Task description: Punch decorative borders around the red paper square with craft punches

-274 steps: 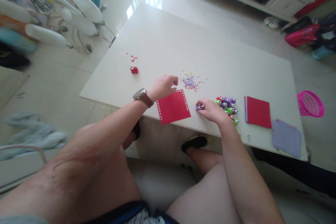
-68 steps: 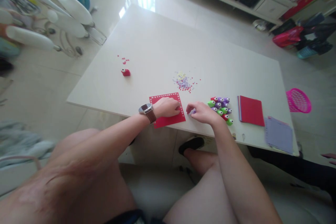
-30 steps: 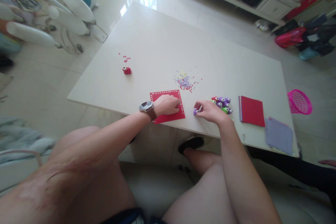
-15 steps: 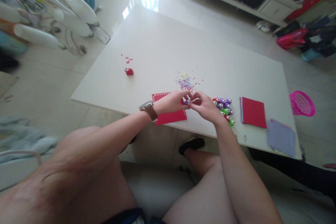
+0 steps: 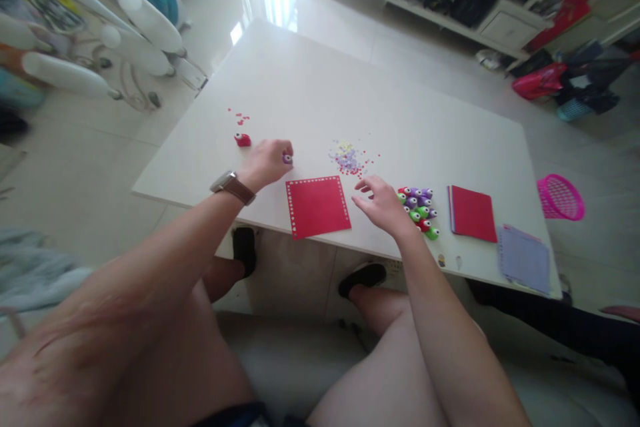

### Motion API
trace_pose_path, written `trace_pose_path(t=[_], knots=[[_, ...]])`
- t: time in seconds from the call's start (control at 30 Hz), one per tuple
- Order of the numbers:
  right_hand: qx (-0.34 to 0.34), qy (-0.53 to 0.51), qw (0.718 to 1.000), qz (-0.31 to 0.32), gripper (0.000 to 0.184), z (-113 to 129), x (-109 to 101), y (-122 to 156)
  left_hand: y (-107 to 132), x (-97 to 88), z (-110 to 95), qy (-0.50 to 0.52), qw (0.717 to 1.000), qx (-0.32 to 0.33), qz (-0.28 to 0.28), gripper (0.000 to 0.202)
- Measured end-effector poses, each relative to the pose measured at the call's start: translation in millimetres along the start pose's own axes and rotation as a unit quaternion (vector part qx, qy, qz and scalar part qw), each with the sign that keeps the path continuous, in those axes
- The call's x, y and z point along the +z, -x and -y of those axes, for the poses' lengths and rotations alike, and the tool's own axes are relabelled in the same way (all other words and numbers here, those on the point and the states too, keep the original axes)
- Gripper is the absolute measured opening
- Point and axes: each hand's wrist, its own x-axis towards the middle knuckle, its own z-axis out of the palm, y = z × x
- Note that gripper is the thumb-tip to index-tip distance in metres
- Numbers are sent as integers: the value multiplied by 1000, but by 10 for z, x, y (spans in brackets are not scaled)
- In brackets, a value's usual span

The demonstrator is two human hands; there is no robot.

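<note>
My left hand is closed around a small purple craft punch, low over the table left of centre. A red craft punch stands just left of that hand, with a few red paper bits behind it. In front of me lies a square red paper sheet, with small holes punched along its left, top and right edges. My right hand hovers beside the sheet's right edge, fingers apart and holding nothing. Close to its right sits a cluster of purple, green and red punches.
Behind the sheet is a scatter of purple, yellow and red confetti. A stack of coloured paper and punched lilac sheets lie at the right of the white table. A pink basket stands past the table's right edge.
My hands have parted. The left one has carried the purple punch leftward toward the red punch, while the right has let go and opened. The red sheet is now uncovered.
</note>
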Motion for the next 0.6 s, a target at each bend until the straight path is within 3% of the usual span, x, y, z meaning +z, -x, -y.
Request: trace_pose_path(t=[0.17, 0.27, 0.37, 0.47, 0.6], knots=[[-9, 68, 997, 28, 6, -51, 5, 9, 7, -93, 238, -49, 997, -56, -7, 16], [-16, 73, 997, 37, 7, -94, 40, -15, 12, -99, 207, -85, 996, -34, -24, 17], [-21, 76, 996, 39, 7, -148, 100, -44, 2, -51, 123, -77, 997, -12, 11, 24], [-25, 77, 995, 55, 7, -191, 143, -51, -17, -18, 83, -71, 996, -38, 39, 28], [-16, 93, 993, 75, 9, -188, 134, -20, -35, -91, 160, -92, 991, -95, 26, 29]])
